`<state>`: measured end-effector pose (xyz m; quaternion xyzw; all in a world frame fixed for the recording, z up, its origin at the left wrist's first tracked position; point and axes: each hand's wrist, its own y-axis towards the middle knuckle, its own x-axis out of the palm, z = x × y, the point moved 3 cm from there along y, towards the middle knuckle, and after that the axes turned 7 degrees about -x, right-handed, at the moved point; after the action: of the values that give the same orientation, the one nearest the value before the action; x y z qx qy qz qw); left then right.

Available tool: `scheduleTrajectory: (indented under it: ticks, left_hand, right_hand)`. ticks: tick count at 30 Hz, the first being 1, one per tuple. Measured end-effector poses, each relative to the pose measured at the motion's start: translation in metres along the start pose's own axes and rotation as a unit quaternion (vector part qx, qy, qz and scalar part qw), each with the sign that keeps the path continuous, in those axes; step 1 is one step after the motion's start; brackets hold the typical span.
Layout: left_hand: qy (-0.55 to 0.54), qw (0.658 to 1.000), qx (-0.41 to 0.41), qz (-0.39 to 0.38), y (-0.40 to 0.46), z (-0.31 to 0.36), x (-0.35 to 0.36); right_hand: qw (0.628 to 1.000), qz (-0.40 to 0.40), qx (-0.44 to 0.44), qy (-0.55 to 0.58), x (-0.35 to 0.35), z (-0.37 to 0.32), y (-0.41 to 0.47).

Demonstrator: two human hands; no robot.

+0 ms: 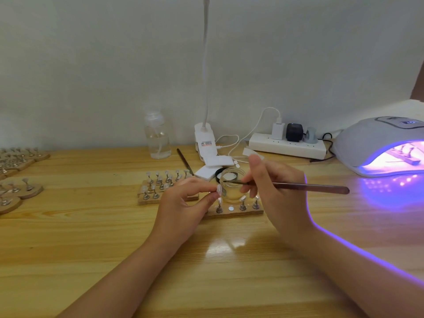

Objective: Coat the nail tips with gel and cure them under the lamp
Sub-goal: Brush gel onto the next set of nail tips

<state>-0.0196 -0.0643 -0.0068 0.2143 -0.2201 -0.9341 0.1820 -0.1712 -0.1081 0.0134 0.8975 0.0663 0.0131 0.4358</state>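
Far left of the left hand (183, 198), wooden stands with pegged tips (20, 187); just behind it, a wooden block of mounted pale nail tips (160, 187). Fingers pinched on one small pale nail tip on its metal peg (219, 189), upright, just left of the clear glass gel jar (232, 188). Right hand (275, 191) clamped on a slim brown brush (307, 187), long axis level, bristles leftward over the jar, nearest that tip. Below, a wooden strip of pegs (234, 212) on pale wood table (114, 237). Far right, glowing violet white curing lamp (378, 145).
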Motion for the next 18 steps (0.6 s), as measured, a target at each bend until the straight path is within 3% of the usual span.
scheduleTrajectory:
  ticks: [15,18]
  left_hand:
    - [-0.009,1.000,-0.013,-0.006,-0.0001,-0.0020,0.0005]
    - [-0.011,1.000,-0.013,-0.006,-0.0005,-0.0012,0.0008]
  right_hand:
    - [0.997,-0.030,-0.064,-0.016,0.0063,-0.0003,-0.0064]
    - [0.999,-0.027,-0.026,0.006,0.0064,0.0018,-0.0083]
